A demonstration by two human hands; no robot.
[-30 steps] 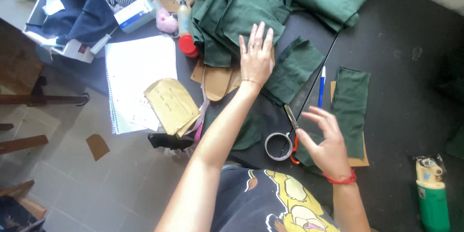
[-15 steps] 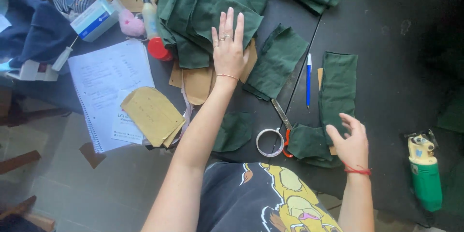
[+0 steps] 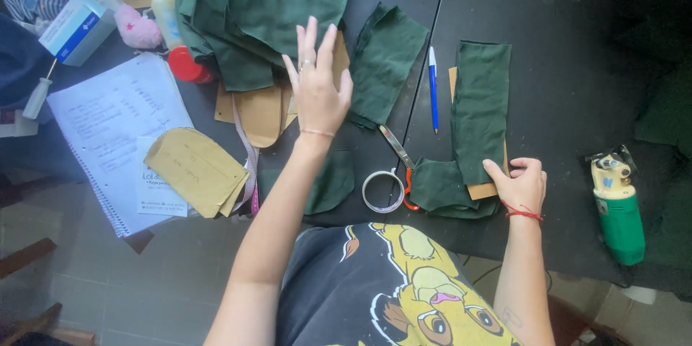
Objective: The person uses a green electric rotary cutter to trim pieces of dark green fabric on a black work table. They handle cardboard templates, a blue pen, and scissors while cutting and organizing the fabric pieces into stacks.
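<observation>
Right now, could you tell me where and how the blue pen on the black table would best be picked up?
Pinch the blue pen at mid-barrel, coming straight down from above. It lies flat on the black table in a bare strip between two green fabric pieces, so both long sides seem free for fingertips. The right hand looks nearer.

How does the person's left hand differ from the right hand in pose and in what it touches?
The left hand lies flat with fingers spread, up by the pile of green fabric and the brown card patterns; the right hand is curled, at the near end of the folded green strip. The right wrist wears a red string, the left a thin pale band. Both are bare.
</observation>
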